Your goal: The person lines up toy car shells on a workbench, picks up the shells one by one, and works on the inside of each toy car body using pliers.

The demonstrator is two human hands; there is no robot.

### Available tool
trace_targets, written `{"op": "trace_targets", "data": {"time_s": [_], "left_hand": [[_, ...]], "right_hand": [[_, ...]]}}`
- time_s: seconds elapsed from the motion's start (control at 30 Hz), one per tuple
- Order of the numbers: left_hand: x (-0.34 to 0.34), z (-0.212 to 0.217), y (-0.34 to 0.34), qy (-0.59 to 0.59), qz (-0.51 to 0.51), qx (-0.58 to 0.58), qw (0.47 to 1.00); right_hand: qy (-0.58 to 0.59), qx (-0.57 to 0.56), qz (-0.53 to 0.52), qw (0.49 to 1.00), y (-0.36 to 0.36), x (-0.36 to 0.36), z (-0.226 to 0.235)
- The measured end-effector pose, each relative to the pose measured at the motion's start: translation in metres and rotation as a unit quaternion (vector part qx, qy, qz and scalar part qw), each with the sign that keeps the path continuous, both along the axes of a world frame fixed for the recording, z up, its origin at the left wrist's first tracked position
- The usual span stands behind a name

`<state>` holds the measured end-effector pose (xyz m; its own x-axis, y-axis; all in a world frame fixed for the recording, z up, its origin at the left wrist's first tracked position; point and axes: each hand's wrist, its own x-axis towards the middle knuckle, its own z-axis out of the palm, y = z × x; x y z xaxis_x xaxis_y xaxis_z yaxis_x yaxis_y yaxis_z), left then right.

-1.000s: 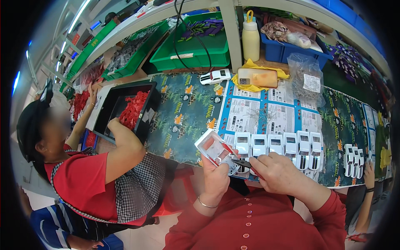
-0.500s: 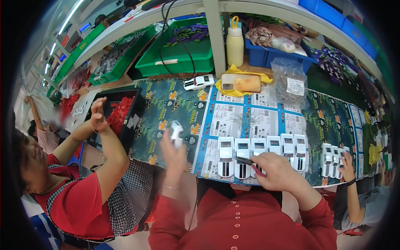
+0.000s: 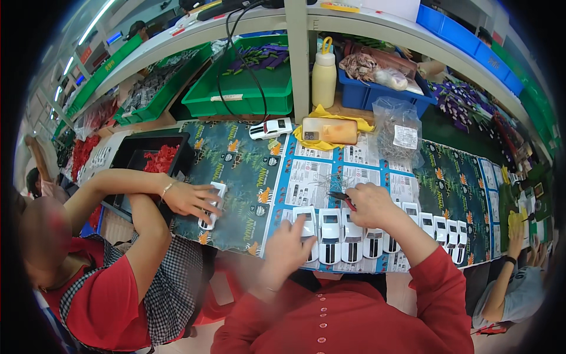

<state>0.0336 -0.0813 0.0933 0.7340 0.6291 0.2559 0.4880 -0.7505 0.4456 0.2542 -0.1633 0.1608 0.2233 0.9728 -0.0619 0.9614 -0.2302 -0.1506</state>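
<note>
The right hand point(image 3: 370, 203) is pressed together in a grip on a small red-handled tool point(image 3: 342, 198), its tip over the printed cards. The left hand point(image 3: 289, 245), blurred, rests with fingers spread on the leftmost white toy truck point(image 3: 305, 225). About eight white trucks stand in one row along the counter point(image 3: 236, 171) edge. A co-worker's hand point(image 3: 190, 199) covers one more white piece point(image 3: 213, 203). Behind lie one white toy car point(image 3: 270, 128), one phone point(image 3: 330, 130) and one bottle point(image 3: 323, 74).
</note>
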Motion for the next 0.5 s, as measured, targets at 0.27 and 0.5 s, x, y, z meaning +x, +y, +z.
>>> {"op": "trace_targets", "data": {"time_s": [0.27, 0.5], "left_hand": [[0.001, -0.001, -0.002, 0.039, 0.034, -0.038, 0.998], [0.003, 0.000, 0.000, 0.042, 0.037, -0.053, 0.997]], "right_hand": [[-0.071, -0.024, 0.013, 0.997, 0.039, -0.002, -0.007], [-0.147, 0.002, 0.087, 0.985, 0.056, -0.002, -0.007]]}}
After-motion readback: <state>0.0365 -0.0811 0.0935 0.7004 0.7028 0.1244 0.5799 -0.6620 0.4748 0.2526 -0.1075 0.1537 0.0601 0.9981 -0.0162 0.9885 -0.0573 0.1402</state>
